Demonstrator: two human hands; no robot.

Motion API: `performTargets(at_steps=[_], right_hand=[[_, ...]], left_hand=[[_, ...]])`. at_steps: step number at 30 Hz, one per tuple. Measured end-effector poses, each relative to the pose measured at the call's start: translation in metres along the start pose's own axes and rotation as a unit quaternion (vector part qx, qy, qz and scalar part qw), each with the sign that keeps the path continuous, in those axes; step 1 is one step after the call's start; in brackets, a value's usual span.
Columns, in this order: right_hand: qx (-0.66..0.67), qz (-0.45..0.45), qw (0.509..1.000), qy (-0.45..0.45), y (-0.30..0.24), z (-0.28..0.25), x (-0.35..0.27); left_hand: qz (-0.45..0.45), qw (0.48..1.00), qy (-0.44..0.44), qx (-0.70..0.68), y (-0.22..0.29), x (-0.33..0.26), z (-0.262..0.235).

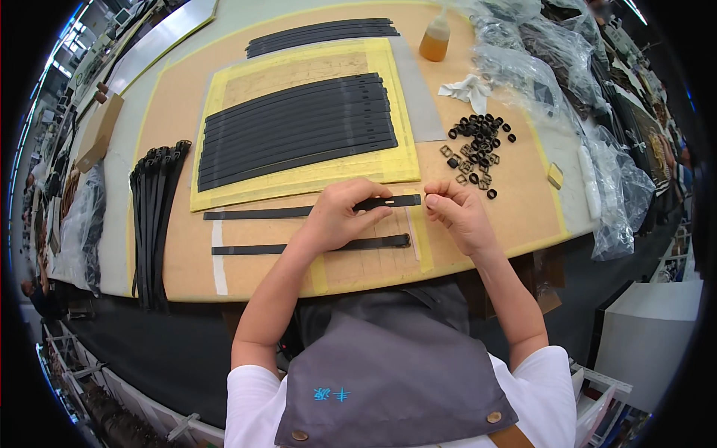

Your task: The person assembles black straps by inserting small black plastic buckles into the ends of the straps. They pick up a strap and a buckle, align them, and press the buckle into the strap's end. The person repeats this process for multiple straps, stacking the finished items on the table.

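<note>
My left hand (342,215) presses down on a long black strap (258,213) lying across the tan work board (179,112), its fingers holding the strap near its slotted right end. My right hand (455,210) sits just past that end, fingertips pinched together on something too small to make out. A second black strap (246,249) lies parallel just below, partly under my left wrist. Both hands are above the board's front edge.
Several black straps (299,131) lie in a row on a yellow sheet (299,183); more straps (321,36) at the back and a bundle (153,216) at the left. A pile of small black loops and buckles (478,145), a glue bottle (435,39), a white rag (467,88) and clear plastic bags (567,82) are at the right.
</note>
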State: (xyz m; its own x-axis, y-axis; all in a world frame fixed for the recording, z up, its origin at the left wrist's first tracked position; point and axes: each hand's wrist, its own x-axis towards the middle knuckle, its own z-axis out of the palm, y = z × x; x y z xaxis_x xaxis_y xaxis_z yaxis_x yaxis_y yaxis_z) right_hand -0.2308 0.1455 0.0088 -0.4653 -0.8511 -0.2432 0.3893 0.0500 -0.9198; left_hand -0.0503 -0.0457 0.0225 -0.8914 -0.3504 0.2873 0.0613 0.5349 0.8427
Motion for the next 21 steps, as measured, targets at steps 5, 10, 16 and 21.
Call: performTargets(at_steps=[5,10,16,21], right_hand=[[-0.008,-0.014,0.999,0.031,0.004,0.020,0.002],[0.027,-0.006,1.000,0.007,0.005,0.036,0.004],[-0.011,0.012,1.000,-0.003,0.003,0.053,0.007],[-0.040,0.017,0.999,-0.006,0.002,0.053,0.006]], left_hand=[[0.001,1.000,-0.013,0.011,0.001,-0.001,-0.006],[-0.004,1.000,-0.003,-0.001,0.001,-0.002,-0.002],[-0.027,1.000,-0.008,-0.013,0.003,-0.003,0.002],[0.055,0.998,-0.021,0.005,-0.003,-0.002,0.005]])
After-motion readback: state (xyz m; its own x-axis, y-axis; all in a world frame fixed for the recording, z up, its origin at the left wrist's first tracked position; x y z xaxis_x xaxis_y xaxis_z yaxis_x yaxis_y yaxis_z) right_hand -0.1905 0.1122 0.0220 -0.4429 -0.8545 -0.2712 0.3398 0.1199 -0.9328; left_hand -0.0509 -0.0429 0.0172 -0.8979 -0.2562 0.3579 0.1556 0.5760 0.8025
